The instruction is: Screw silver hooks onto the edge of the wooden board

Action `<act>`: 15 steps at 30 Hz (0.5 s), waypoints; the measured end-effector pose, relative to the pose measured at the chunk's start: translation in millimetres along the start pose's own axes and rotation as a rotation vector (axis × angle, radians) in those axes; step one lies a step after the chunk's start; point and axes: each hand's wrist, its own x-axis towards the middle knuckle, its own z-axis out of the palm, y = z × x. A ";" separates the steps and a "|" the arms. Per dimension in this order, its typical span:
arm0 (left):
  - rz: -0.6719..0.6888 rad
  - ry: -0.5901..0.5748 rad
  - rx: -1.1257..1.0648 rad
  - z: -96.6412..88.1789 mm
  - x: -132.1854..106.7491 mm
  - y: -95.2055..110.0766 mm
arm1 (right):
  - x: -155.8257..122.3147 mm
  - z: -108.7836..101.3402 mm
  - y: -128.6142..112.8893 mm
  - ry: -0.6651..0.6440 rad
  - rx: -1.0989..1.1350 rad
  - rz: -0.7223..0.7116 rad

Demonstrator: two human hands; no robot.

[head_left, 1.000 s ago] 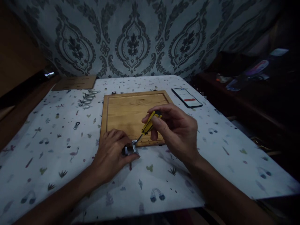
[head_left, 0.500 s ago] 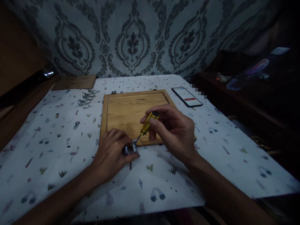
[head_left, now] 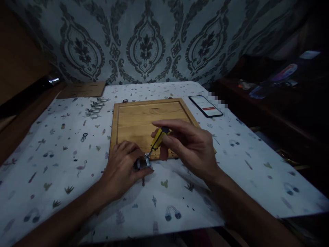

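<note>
At the near edge of the wooden board point(head_left: 149, 120), my left hand point(head_left: 123, 166) is closed around a small shiny metal clamp-like piece point(head_left: 147, 162). Its thumb presses from the near side and its fingers lie on the far side, hiding part of the piece. My right hand point(head_left: 192, 147) pinches a short yellow-and-black screwdriver point(head_left: 157, 140) by the handle. The screwdriver slants down to the left, and its tip meets the upper part of the metal piece; the exact contact is too small to make out.
Several similar metal pieces point(head_left: 95, 108) lie at the back left, beside a flat sheet of cardboard point(head_left: 82, 90). A phone point(head_left: 205, 106) with a lit screen rests right of the board. The printed white cloth point(head_left: 84, 202) covers the table. A plastic bottle point(head_left: 280, 73) lies at the far right.
My right hand has rolled the screwdriver handle slightly, moving it a little left and down, and its index finger has straightened. My left hand and the metal piece have hardly moved.
</note>
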 end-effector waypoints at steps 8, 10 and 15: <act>-0.021 -0.023 -0.007 -1.6 1.1 1.6 | -1.9 5.4 1.6 0.053 0.162 0.050; -0.018 -0.017 -0.004 -1.3 1.1 1.6 | -2.8 4.0 1.8 0.021 0.130 0.052; 0.001 -0.001 -0.002 -0.6 0.7 0.9 | -3.7 2.5 1.2 -0.002 0.035 -0.009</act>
